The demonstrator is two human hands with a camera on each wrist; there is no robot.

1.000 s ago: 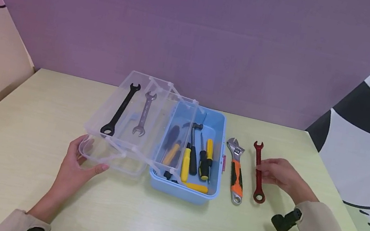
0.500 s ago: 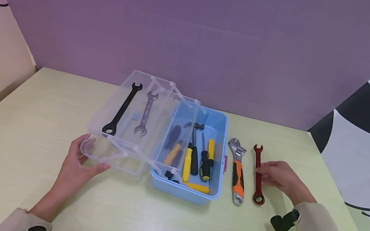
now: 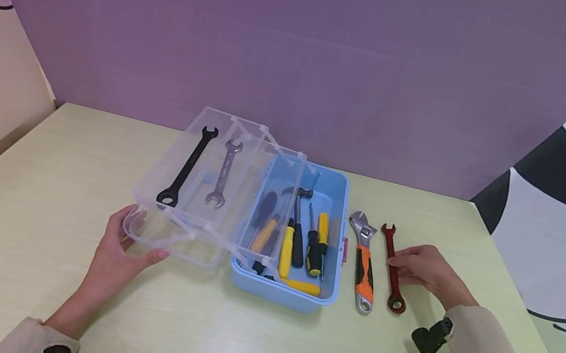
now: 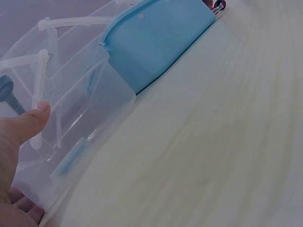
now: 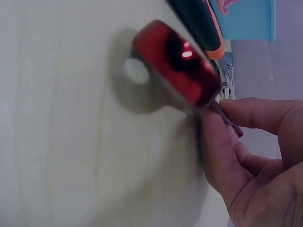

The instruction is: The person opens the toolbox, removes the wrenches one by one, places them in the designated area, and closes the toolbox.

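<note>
Pale green worktop (image 3: pixel 27 207) carried it all. Your right hand (image 3: pixel 428 271) pinched the red wrench (image 3: pixel 391 265) by its shank beside the adjustable wrench (image 3: pixel 362 260) — a light pinch could let it swing. Your left hand (image 3: pixel 120 245) cupped the clear tray (image 3: pixel 190 185), which might tip.

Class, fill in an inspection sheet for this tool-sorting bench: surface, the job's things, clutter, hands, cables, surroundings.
Surface: pale green table, wood-grain look.
Job's things: red wrench lying on the table, right of the orange-handled adjustable wrench; blue toolbox open, its clear tray swung out left.
Clutter: black wrench and silver wrench in the tray; screwdrivers and a hammer in the box.
Hands: right hand pinches the red wrench's shaft; left hand holds the clear lid's edge.
Cables: nothing seen.
Surroundings: purple wall; patterned panel at right.
</note>
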